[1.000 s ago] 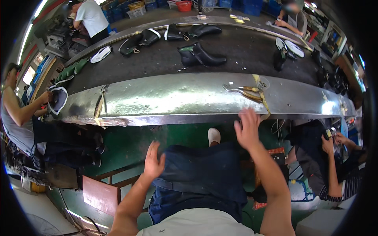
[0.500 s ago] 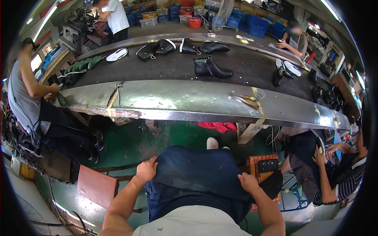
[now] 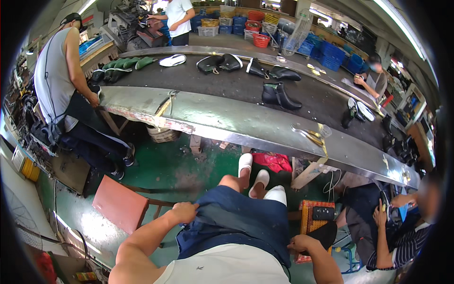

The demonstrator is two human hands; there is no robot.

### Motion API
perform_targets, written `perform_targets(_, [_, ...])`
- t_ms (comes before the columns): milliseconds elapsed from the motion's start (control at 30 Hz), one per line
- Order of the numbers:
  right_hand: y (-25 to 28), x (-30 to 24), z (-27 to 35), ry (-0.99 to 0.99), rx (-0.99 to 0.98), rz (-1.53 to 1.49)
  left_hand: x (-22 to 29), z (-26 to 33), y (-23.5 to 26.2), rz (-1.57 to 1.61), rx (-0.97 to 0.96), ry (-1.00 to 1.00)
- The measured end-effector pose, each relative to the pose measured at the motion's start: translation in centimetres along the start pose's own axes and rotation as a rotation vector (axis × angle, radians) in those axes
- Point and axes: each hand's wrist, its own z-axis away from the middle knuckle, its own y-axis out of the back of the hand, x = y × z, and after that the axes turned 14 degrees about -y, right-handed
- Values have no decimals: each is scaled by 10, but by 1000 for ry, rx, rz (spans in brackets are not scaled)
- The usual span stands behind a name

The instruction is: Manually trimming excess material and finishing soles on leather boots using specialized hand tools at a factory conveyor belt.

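Note:
My left hand (image 3: 184, 213) is closed on the cloth of my dark blue shorts (image 3: 241, 217), at their left side. My right hand (image 3: 300, 244) is curled at the right edge of the shorts, its fingertips pinched against the cloth. In front of me a black ankle boot (image 3: 280, 96) stands on the dark belt (image 3: 217, 90), apart from both hands. Yellow-handled pliers (image 3: 309, 136) lie on the metal ledge (image 3: 227, 111), and another hand tool (image 3: 166, 102) rests further left.
A reddish padded stool (image 3: 118, 203) stands at my left, an orange woven seat (image 3: 306, 222) with a black object at my right. Co-workers are at left (image 3: 59, 80) and right (image 3: 402, 236). More shoes (image 3: 220, 63) line the belt. Red cloth (image 3: 272, 162) lies beneath the ledge.
The raised dark blue cloth has come down, baring my knee and both white shoes. My right hand has moved lower, toward my hip. My view has shifted and tilted.

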Motion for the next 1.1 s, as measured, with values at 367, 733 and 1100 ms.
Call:
perform_targets(367, [112, -7, 3, 2, 587, -128, 14, -52, -35, -104, -43, -50])
perform_targets(733, [277, -11, -41, 214, 1372, -192, 12, -51, -23, -57, -38, -84])
perform_targets(1100, [367, 10, -119, -93, 1449, -282, 4, -61, -15, -4, -129, -27])
